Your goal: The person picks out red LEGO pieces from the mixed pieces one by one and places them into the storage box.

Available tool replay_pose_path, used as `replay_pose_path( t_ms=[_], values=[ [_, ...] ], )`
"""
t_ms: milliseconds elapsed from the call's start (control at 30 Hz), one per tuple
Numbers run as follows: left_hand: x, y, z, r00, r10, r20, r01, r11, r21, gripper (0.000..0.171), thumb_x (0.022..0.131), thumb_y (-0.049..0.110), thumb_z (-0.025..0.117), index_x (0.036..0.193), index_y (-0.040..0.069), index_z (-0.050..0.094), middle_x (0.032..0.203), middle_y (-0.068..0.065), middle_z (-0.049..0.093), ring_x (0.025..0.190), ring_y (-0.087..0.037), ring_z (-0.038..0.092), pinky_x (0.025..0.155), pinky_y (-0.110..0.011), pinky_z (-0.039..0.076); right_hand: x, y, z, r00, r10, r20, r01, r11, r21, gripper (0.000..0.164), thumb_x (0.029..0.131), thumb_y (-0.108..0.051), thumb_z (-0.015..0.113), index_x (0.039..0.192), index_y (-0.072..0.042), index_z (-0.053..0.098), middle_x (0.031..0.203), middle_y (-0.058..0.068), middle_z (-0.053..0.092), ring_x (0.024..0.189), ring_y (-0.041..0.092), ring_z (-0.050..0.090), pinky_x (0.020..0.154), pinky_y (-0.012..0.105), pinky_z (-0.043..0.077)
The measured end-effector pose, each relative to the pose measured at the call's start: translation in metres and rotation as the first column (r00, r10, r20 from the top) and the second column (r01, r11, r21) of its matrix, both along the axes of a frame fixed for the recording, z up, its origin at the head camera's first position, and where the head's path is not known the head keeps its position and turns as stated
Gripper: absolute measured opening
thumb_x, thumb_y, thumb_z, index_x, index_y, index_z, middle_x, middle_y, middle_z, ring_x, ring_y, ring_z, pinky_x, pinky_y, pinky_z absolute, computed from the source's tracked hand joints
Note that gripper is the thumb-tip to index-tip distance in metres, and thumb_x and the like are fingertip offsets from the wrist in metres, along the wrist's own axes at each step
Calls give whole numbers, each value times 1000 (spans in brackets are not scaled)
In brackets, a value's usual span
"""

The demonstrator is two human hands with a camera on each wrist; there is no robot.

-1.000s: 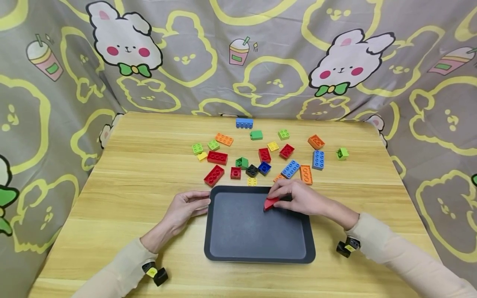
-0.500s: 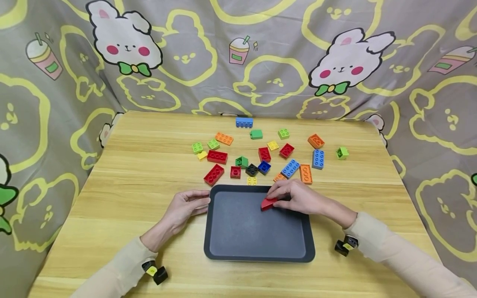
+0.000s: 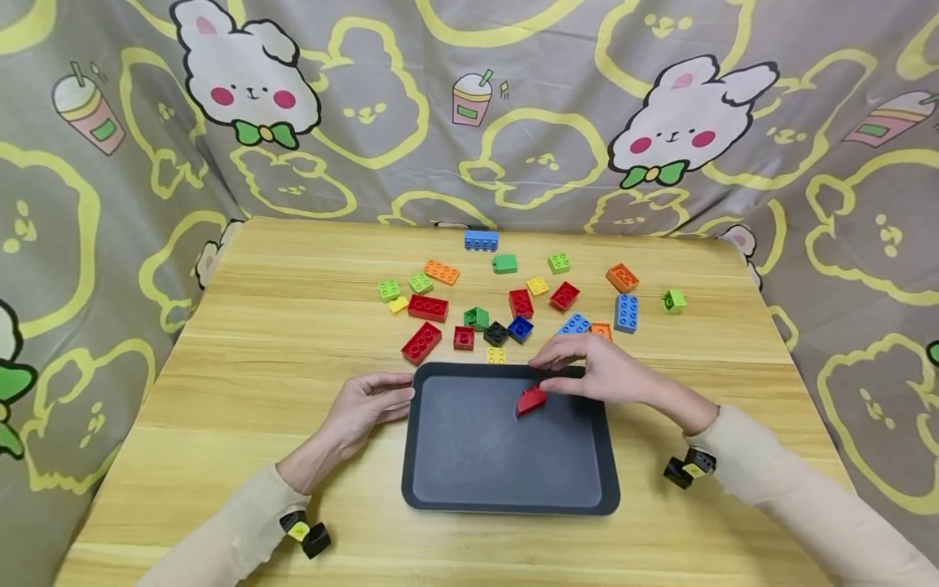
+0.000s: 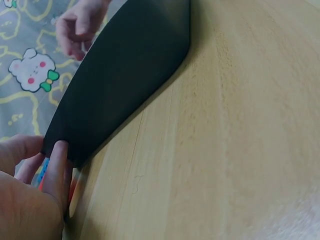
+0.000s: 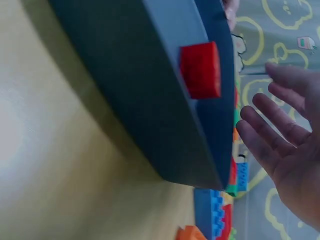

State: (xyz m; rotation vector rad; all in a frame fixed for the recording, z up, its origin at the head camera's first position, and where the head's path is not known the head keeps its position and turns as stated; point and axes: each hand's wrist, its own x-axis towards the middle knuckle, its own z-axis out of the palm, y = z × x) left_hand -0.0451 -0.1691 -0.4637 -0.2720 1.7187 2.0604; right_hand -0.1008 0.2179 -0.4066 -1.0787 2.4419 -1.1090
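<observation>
Plainly, a small red block (image 3: pixel 531 401) is seen inside a dark tray (image 3: pixel 506 465), right of its middle and near its far wall. By the right hand (image 3: pixel 609 371) nothing is held: its fingers are spread, the thumb parted from them, and in the right wrist view it is shown apart from the block. By the left hand (image 3: pixel 363 408) the tray's left side is touched near the far corner, the thumb and fingers reached out fairly straight against the edge. The tray is borne by a wooden table (image 3: pixel 257 342), on which loose bricks are scattered beyond the far rim. Just past that rim a yellow brick (image 3: pixel 496 355) is placed, with a black brick (image 3: pixel 495 334) and a dark blue brick (image 3: pixel 520 328) set side by side behind it. The background is filled by a patterned grey cloth (image 3: pixel 440 179).
</observation>
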Motion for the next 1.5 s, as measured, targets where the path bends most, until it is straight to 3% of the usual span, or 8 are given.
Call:
replay_pose_path(
  t_ms=[267, 500, 600, 700, 900, 1233, 1500],
  values=[
    [0, 0, 1, 1000, -5, 0, 5, 1000, -8, 42, 98, -4, 68, 138, -14, 60, 105, 4, 81, 93, -6, 78, 88, -25, 66, -20, 7, 19, 996, -84, -5, 83, 996, -17, 36, 89, -19, 86, 123, -20, 77, 118, 6, 78, 103, 26, 72, 86, 42, 64],
    [0, 0, 0, 1000, -2, -3, 2, 1000, 15, 40, 98, -5, 68, 137, -13, 61, 105, 4, 81, 93, -7, 78, 88, -25, 66, -47, 17, 21, 989, -139, -42, 136, 989, -57, 39, 89, -10, 85, 126, -13, 76, 122, 7, 76, 106, 4, 70, 93, 42, 64],
    [1, -1, 0, 1000, -1, -3, 1, 1000, 23, 39, 98, -5, 68, 136, -12, 63, 105, 4, 81, 93, -7, 78, 88, -25, 66, -58, 21, 19, 984, -173, -35, 171, 983, -60, 36, 90, -11, 83, 126, -12, 76, 120, 9, 77, 103, 1, 69, 93, 39, 64],
    [1, -1, -1, 1000, 1, 0, -1, 1000, 26, 38, 98, -5, 68, 135, -11, 64, 105, 5, 81, 93, -7, 78, 88, -25, 66, -68, 24, 16, 977, -213, -26, 212, 976, -47, 35, 91, -13, 83, 126, -12, 76, 117, 13, 78, 104, 9, 71, 94, 39, 63],
    [1, -1, -1, 1000, 6, 7, -6, 1000, 19, 39, 98, -5, 68, 136, -10, 64, 105, 5, 80, 92, -6, 77, 88, -24, 66, -85, 30, 13, 954, -299, 17, 299, 954, -10, 40, 91, -15, 83, 129, -10, 75, 124, 16, 75, 116, 33, 69, 103, 50, 61],
    [1, -1, -1, 1000, 2, 3, -2, 1000, 17, 40, 98, -4, 68, 136, -12, 63, 106, 4, 81, 93, -6, 77, 87, -24, 66, -114, 44, -5, 910, -397, 119, 401, 916, -12, 44, 92, -17, 83, 132, -3, 71, 136, 20, 70, 122, 34, 67, 108, 55, 57],
    [1, -1, -1, 1000, 2, -2, -2, 1000, 18, 39, 98, -4, 68, 136, -12, 63, 106, 4, 81, 93, -6, 78, 87, -25, 66, -128, 47, -17, 912, -407, 54, 400, 910, 112, 52, 90, -25, 85, 135, -4, 70, 138, 19, 67, 123, 38, 65, 105, 57, 59]
  ],
)
